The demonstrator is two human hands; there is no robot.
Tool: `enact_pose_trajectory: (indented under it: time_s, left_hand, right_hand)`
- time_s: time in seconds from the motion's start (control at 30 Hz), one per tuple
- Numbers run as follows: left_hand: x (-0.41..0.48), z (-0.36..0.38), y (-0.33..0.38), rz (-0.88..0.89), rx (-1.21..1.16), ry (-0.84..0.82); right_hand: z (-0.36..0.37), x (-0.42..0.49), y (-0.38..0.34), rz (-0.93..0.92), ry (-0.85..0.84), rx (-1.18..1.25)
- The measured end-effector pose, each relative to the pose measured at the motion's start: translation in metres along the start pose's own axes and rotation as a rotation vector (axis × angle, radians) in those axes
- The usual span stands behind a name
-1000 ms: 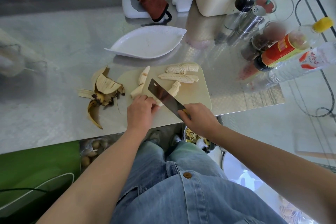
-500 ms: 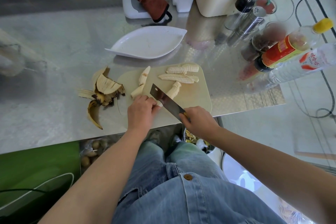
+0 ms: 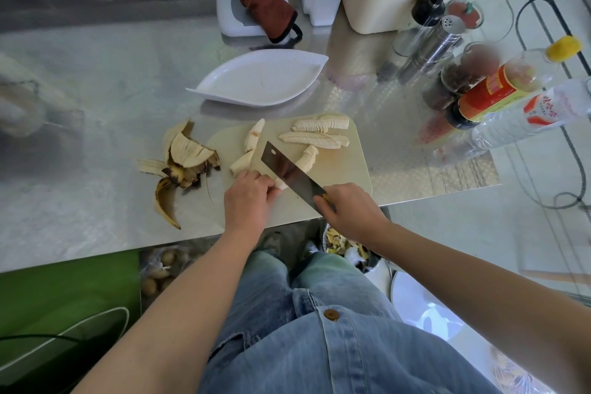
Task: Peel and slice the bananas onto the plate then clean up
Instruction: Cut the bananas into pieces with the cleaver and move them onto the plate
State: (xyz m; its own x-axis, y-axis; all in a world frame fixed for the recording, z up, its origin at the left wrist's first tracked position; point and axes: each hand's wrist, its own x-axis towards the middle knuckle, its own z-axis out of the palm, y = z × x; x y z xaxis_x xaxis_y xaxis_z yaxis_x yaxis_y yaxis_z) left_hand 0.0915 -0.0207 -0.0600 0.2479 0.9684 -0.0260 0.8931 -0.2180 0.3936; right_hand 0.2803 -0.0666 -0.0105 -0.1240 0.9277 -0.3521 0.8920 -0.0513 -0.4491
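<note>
Mid-slice here. The left hand [image 3: 248,198] has its fingers curled down over a banana piece [image 3: 281,184] at the near edge of the cutting board [image 3: 348,169], pinning it so the soft thing doesn't roll or squish sideways; most of the piece is hidden under the hand. The right hand [image 3: 348,211] is wrapped tight around the handle of the cleaver [image 3: 287,171], with the handle almost swallowed by the fist. The wide rectangular blade angles up and away to the left and sits right beside the left fingertips, so I'd guess the tucked fingers are guiding it. Can't tell if the edge is through the fruit. Further back on the board lie sliced pieces [image 3: 315,139], cut thin but still lying together in their long banana shape, plus two uncut chunks [image 3: 254,134] on the left waiting their turn. The flesh looks creamy and a bit mushy. The board is pale beige, smooth, with rounded corners, and looks like plastic. The plate [image 3: 262,80] is white, leaf-shaped, with a ribbed rim; it's parked just behind the board, handy for the transfer, and has nothing on it yet. The peels [image 3: 184,163] are splayed on the shiny steel counter [image 3: 96,105] just left of the board, yellow with brown-black blotches and out of the knife's way.
</note>
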Motion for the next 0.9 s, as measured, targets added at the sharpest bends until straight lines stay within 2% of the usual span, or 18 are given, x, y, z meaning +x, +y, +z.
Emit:
enact_pose_trajectory:
  time_s: [0.57,0.9]
  left_hand:
    - [0.001,0.0,0.0,-0.005,0.016,-0.007]
    - [-0.001,0.0,-0.002,-0.006,0.019,-0.009]
  right_hand:
    - [0.008,-0.002,0.0,0.053,-0.074,-0.04]
    - [-0.001,-0.005,-0.003,0.009,-0.006,0.012]
